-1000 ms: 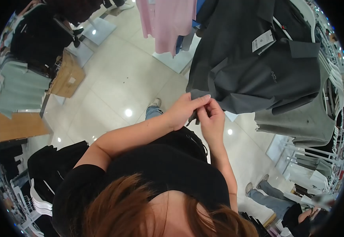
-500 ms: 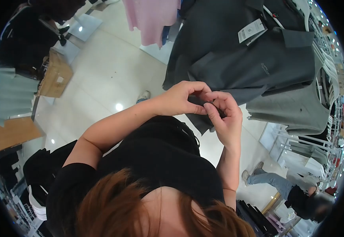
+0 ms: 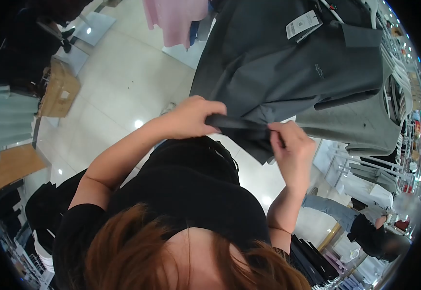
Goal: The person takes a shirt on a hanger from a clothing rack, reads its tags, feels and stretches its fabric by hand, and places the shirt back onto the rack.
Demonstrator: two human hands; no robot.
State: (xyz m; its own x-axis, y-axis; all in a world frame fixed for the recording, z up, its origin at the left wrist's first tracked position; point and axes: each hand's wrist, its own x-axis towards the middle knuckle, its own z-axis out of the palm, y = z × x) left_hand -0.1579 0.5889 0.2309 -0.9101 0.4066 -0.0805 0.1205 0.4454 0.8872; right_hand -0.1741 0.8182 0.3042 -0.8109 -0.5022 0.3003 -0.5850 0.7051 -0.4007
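Observation:
A dark grey collared shirt (image 3: 278,72) hangs from a white hanger in front of me, with a white price tag (image 3: 303,25) near its collar and small lettering on the chest. My left hand (image 3: 193,117) is closed on one end of a stretch of the shirt's lower edge. At the other end, my right hand (image 3: 295,147) pinches the same cloth between thumb and fingers. The fabric is pulled fairly straight between them, and a pointed flap hangs below. Whether this edge is the hem or a sleeve, I cannot tell.
A grey-green top (image 3: 355,123) hangs beside the shirt on a rack of white hangers (image 3: 400,87). Pink garments (image 3: 176,21) hang farther off. A cardboard box (image 3: 60,89) sits on the left of the tiled floor. Another person (image 3: 365,237) is at lower right.
My hands have moved apart, the left one leftward and the right one rightward and down. The cloth that was bunched between them is now stretched out.

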